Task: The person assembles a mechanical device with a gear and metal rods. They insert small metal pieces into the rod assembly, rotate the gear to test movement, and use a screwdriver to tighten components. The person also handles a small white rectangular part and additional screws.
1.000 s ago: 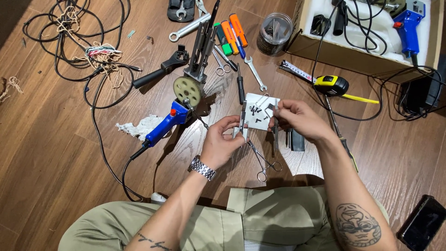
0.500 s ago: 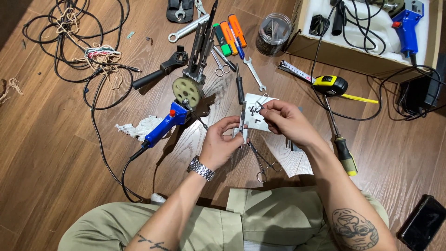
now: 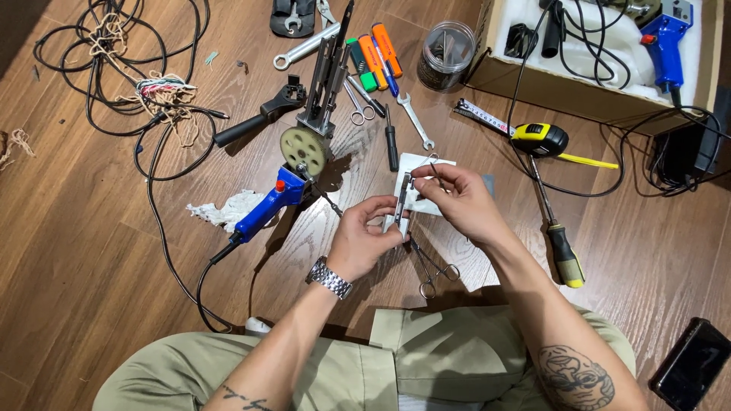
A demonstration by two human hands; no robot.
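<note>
My left hand (image 3: 364, 242), with a metal watch on its wrist, pinches the lower end of a small narrow white-and-dark part (image 3: 401, 204) held upright above the floor. My right hand (image 3: 463, 196) pinches the same part's upper end with thumb and forefinger, and a thin metal piece sticks out by its fingers. Under both hands a white sheet (image 3: 423, 163) lies on the floor. Steel forceps (image 3: 435, 268) rest on the floor just below the hands.
A blue-handled corded tool (image 3: 266, 213) with a cream gear disc (image 3: 304, 150) lies left of the hands beside a white rag (image 3: 222, 211). At the back lie markers, wrenches and a jar (image 3: 445, 53). On the right are a screwdriver (image 3: 564, 253), a yellow tape measure (image 3: 539, 139), a cardboard box (image 3: 533, 82) and a phone (image 3: 693, 367).
My right hand has shifted slightly left onto the top of the part. My left hand has hardly moved.
</note>
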